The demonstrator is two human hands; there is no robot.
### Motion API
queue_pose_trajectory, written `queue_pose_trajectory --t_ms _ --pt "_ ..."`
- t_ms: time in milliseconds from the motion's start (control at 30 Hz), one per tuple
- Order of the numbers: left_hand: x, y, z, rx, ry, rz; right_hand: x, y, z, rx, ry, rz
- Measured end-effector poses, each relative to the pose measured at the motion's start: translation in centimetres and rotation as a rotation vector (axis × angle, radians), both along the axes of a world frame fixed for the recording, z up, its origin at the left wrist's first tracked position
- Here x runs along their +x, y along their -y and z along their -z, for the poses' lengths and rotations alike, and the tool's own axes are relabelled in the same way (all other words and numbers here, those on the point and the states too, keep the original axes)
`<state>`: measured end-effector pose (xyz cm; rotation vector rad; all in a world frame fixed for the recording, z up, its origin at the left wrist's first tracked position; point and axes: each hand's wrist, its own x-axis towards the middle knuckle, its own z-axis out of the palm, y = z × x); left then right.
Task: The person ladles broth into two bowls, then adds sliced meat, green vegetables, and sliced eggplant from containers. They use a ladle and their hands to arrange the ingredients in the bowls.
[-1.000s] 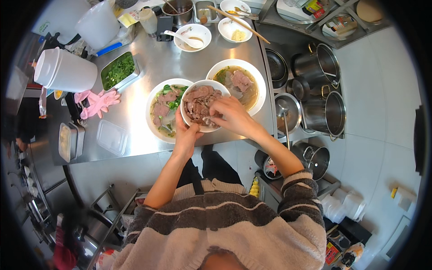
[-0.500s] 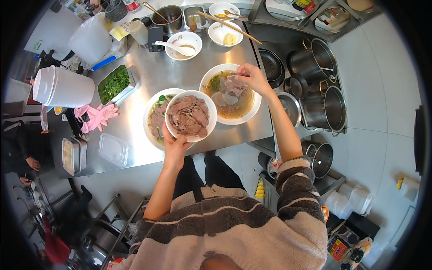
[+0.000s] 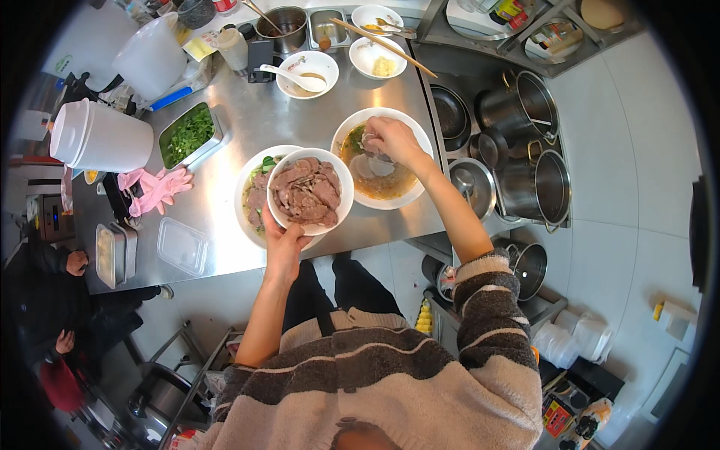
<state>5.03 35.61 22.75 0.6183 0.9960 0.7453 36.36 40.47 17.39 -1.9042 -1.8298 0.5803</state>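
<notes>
I see the steel counter [image 3: 247, 120] carrying two wide soup bowls along its near edge. The right soup bowl [image 3: 409, 195] sits by the near right corner; the left soup bowl [image 3: 251, 191] lies partly under a smaller bowl of sliced meat [image 3: 310, 191]. Left hand [image 3: 285, 244] cups that bowl from below, held level, round, no long axis. Right hand [image 3: 394, 139] is pinched over the right bowl's broth; its contents I cannot tell.
</notes>
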Motion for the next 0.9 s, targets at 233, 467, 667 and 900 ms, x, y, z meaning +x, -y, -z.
queue_pose_trajectory --t_ms 233,467,667,900 --pt "-0.4 0.0 0.3 0.010 -0.010 -0.010 0.1 -0.1 0.3 0.147 0.276 -0.114" --pt "-0.5 -0.3 0.4 -0.001 -0.022 -0.006 0.6 0.9 0.6 0.150 0.236 -0.059" --pt "-0.5 -0.5 0.0 0.035 -0.022 0.003 0.3 1.0 0.6 0.251 0.278 -0.122" --pt "-0.5 -0.5 -0.5 0.033 -0.019 -0.015 -0.2 0.6 0.8 0.191 0.352 -0.114"
